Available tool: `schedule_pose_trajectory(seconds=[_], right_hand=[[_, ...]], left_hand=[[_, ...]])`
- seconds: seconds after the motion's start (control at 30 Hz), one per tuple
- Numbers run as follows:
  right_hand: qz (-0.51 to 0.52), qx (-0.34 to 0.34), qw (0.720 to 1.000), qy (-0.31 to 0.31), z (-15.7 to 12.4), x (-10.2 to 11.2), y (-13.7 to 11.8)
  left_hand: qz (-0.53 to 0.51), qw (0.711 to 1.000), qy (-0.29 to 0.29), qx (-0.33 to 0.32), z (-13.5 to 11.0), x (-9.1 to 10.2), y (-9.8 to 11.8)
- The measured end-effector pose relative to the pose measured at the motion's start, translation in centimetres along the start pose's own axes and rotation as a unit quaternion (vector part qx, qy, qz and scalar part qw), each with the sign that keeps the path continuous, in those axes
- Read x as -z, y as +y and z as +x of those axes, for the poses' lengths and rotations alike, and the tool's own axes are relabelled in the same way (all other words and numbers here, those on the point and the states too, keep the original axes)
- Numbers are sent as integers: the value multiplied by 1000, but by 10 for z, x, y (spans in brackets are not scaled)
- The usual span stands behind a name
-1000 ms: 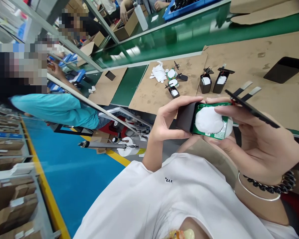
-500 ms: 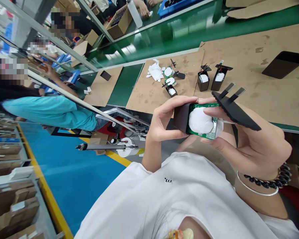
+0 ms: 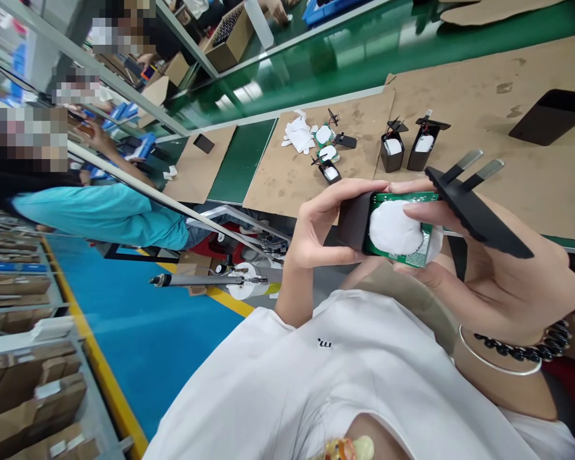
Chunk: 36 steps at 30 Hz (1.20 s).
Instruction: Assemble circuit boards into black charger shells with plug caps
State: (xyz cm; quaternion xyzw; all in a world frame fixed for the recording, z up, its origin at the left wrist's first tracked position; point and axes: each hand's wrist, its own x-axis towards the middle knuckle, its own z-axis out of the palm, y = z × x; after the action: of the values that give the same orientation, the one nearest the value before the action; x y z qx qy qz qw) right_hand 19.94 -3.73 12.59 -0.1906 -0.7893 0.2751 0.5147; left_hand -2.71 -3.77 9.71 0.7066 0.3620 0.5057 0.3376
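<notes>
Left hand (image 3: 309, 236) clasps a black housing (image 3: 353, 223) between thumb and fingers while the right hand (image 3: 512, 284) pinches the green circuit board (image 3: 416, 258) protruding from its mouth, above a worker's lap at a factory bench. The right forefinger presses along a white pad (image 3: 393, 227) on the board's face, its thumb braced at the near edge. Beyond that forefinger, a black plug plate (image 3: 483, 214) tilts over the right hand, its two flat prongs pointing up and away from the worker.

The step in hand appears to be fitting board and housing together, though one instant cannot settle whether the board is going in or out. How much of it sits inside is hidden. If it is going in, the next move calls for a firm left grip, the board held square to the mouth and a straight push, with the plug plate kept clear of the rim.

On the brown cardboard (image 3: 464, 121) beyond, two upright housings (image 3: 391, 153) stand side by side, each with a plug plate tilted at its top. To their left, loose boards (image 3: 324, 134) lie beside a crumpled white glove (image 3: 298, 134).
</notes>
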Motion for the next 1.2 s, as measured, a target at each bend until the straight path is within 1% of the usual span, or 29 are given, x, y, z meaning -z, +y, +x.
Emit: schedule_pose_trajectory(seconds=[0.07, 0.23, 0.33, 0.4, 0.6, 0.73, 0.9, 1.07, 1.2], right_hand=[[-7, -11, 1000, -2, 0, 0, 0], [-6, 2, 1000, 8, 1, 2, 1], [10, 27, 1000, 7, 1, 2, 2], [0, 37, 999, 7, 0, 2, 2], [-29, 34, 999, 17, -1, 2, 1], [-21, 40, 999, 11, 0, 1, 2], [-27, 55, 998, 7, 3, 3, 3], [-53, 48, 997, 14, -1, 3, 5], [-58, 43, 997, 5, -1, 3, 6]], left_hand=[[-2, 1000, 0, -4, 0, 0, -1], [7, 1000, -7, 4, 0, 0, -3], [7, 1000, -5, -29, 0, -1, -4], [18, 999, -4, -48, 0, -1, -4], [102, 991, -11, -81, 1, 3, 4], [114, 989, -3, -96, 1, 3, 5], [96, 990, -11, -103, 3, 3, 3], [81, 993, 10, -85, 4, 1, 2], [48, 994, -10, -100, 3, 0, 4]])
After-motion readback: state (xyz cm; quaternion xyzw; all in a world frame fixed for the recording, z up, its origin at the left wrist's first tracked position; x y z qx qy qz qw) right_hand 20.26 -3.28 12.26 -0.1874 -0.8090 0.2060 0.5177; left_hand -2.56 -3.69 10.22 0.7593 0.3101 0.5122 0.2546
